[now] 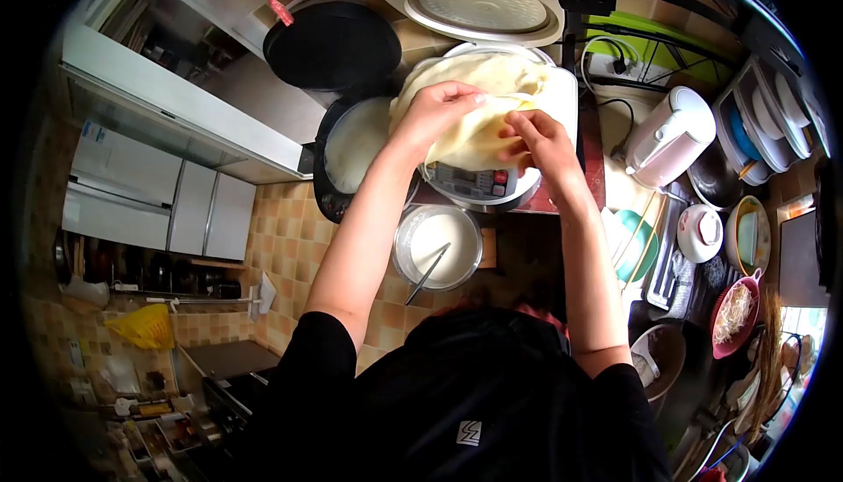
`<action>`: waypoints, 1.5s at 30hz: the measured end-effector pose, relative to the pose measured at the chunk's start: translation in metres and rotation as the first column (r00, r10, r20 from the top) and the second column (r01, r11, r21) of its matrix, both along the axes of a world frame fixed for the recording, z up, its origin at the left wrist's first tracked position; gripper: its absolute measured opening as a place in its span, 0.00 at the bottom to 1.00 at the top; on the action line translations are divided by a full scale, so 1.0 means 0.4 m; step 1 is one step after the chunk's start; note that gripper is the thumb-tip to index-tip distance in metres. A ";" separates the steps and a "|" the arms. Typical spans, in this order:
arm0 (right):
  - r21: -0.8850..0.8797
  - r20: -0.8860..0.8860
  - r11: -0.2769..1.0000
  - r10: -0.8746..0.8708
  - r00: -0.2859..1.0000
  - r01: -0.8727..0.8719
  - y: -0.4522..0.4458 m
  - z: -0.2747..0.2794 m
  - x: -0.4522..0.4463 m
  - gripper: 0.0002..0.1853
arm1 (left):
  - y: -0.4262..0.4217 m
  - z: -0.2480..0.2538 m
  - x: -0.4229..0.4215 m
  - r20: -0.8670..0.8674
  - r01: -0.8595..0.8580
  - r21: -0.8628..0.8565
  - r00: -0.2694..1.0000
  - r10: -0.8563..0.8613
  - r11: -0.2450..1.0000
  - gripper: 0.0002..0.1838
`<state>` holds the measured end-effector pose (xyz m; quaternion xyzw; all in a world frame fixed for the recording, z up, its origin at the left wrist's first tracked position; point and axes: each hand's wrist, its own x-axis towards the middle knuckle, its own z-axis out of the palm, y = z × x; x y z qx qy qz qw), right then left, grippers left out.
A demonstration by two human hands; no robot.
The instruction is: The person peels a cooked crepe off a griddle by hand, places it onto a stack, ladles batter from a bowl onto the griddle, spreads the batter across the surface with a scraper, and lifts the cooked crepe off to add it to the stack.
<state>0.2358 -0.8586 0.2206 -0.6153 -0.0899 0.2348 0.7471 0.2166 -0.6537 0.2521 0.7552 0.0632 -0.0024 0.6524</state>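
Left grip [435, 115], right grip [546, 143] | at pale sheet [470, 137]; pinching: cannot tell | appliance [464, 182] partly hidden underneath

A dark red tabletop [592, 166] shows as a narrow strip to the right of the white rice cooker [481, 185], which stands directly on it. Farther right, a pale tabletop [616, 120] carries an electric kettle [674, 137] and, nearer the person, a teal bowl [648, 245]. What bears the bowl of white liquid [400, 249] is hidden.
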 end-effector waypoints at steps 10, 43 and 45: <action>0.146 -0.126 0.979 -0.124 0.984 0.142 0.043 -0.020 -0.030 0.08 | -0.044 0.003 -0.044 0.095 0.035 0.348 0.993 -0.073 0.937 0.13; -0.366 0.924 0.797 0.248 0.292 0.481 -0.018 0.019 0.152 0.06 | 0.007 -0.015 0.002 0.161 0.027 0.321 0.983 -0.083 0.947 0.20; -0.365 0.913 0.847 0.245 0.325 0.386 -0.019 0.026 0.181 0.08 | 0.012 -0.034 -0.004 0.230 -0.012 0.448 0.968 -0.102 0.894 0.21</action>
